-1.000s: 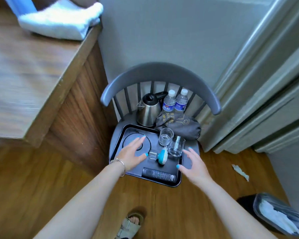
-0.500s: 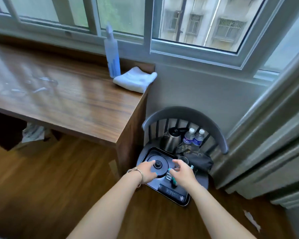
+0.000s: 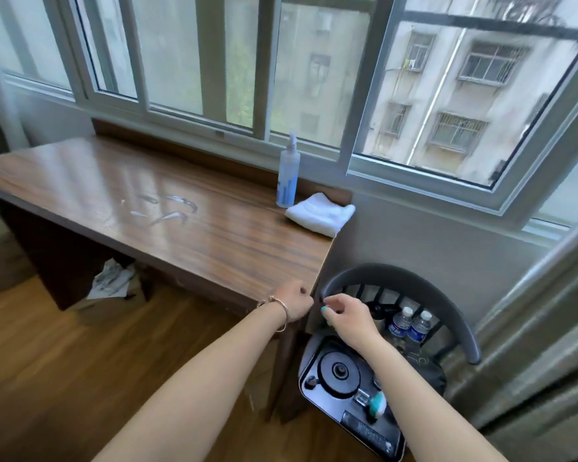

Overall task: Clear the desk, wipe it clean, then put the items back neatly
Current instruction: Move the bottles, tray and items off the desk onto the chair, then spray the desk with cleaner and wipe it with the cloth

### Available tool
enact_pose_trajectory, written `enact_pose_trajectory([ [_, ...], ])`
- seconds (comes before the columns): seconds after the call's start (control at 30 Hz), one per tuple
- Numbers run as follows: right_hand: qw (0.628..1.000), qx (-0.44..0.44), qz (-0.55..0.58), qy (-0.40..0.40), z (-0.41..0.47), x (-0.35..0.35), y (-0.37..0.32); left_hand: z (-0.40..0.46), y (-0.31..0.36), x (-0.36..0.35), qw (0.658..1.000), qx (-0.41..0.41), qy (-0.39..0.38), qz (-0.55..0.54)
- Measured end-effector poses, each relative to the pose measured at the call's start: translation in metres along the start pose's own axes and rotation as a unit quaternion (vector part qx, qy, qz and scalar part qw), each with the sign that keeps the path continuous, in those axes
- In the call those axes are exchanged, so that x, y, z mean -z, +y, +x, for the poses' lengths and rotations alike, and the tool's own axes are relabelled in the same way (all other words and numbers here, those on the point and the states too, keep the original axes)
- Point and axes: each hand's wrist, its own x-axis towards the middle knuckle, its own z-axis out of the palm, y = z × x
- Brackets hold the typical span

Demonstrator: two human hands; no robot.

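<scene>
The wooden desk [image 3: 214, 235] carries a blue spray bottle [image 3: 288, 175], a folded white cloth [image 3: 321, 213] at its far right corner and some wet streaks [image 3: 167, 208]. Beside it, a grey chair [image 3: 397, 278] holds a black tray [image 3: 309, 391] with a kettle base [image 3: 339, 371], a small teal item [image 3: 377, 403] and a remote [image 3: 371, 431]. Two water bottles [image 3: 399, 323] and a dark pouch [image 3: 427, 368] sit behind the tray. My left hand [image 3: 294, 301] hovers at the desk's near right corner, fingers loosely curled, holding nothing. My right hand [image 3: 344, 315] hangs above the chair, also holding nothing, and hides the kettle.
Crumpled paper [image 3: 112, 278] lies on the floor under the desk. A window frame [image 3: 247, 128] runs along the back of the desk. A curtain [image 3: 531, 328] hangs close to the chair's right side.
Both hands have lifted off the tray on the chair and risen to the desk's corner, holding nothing. My view has swung up to the desk and window.
</scene>
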Motion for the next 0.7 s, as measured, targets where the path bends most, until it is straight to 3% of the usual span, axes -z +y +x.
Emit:
enact_pose_trajectory([
  [0.1, 0.999, 0.015, -0.034, -0.004, 0.014, -0.013, -0.037, 0.001, -0.027, 0.036, 0.998, 0.002, -0.017, 0.068],
  [0.2, 0.999, 0.024, -0.038, 0.005, 0.028, -0.030, -0.073, 0.009, -0.056, 0.069, 0.998, -0.013, 0.000, 0.058],
  [0.43, 0.998, 0.057, 0.034, 0.012, 0.063, -0.069, -0.124, 0.017, -0.115, 0.118, 0.992, -0.097, 0.024, -0.081],
  [0.7, 0.997, 0.068, 0.021, 0.026, 0.147, -0.066, -0.148, 0.076, -0.143, 0.155, 0.971, -0.103, 0.049, -0.208],
])
